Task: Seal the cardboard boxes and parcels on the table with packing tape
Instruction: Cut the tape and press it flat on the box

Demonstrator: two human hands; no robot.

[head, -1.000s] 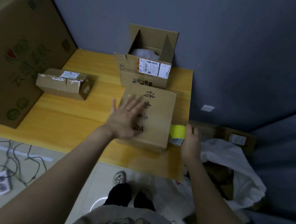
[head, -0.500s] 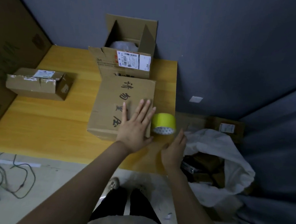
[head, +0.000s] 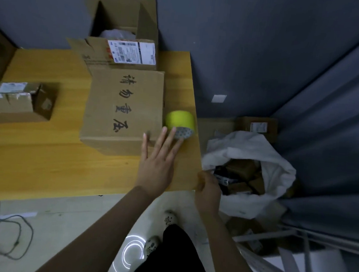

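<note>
While the left hand [head: 157, 166] lies stretched out just right of the frame's centre, its fingers are straight and spread and it grasps nothing. Its fingertips reach the lower right corner of the closed box [head: 125, 110] and the near end of the tape roll [head: 180, 121]; whether they actually touch either cannot be told. The yellow-green roll lies on its side on the table [head: 45, 158], just beside the right side of the closed box, near the table's right edge. That box has black characters written down its top.

Behind it, toward the top of the frame, stands an open box [head: 121, 46] with its flaps up and a white label [head: 131, 52] on the near flap. At the left edge sits a small box [head: 17, 101], well apart from the others.

The right hand [head: 208, 186] is at the table's lower right corner, blurred, so its grip cannot be told. Right of the table, a white bag [head: 247, 151] gapes open with parcels inside. Cables [head: 7, 240] trail on the floor at lower left.
</note>
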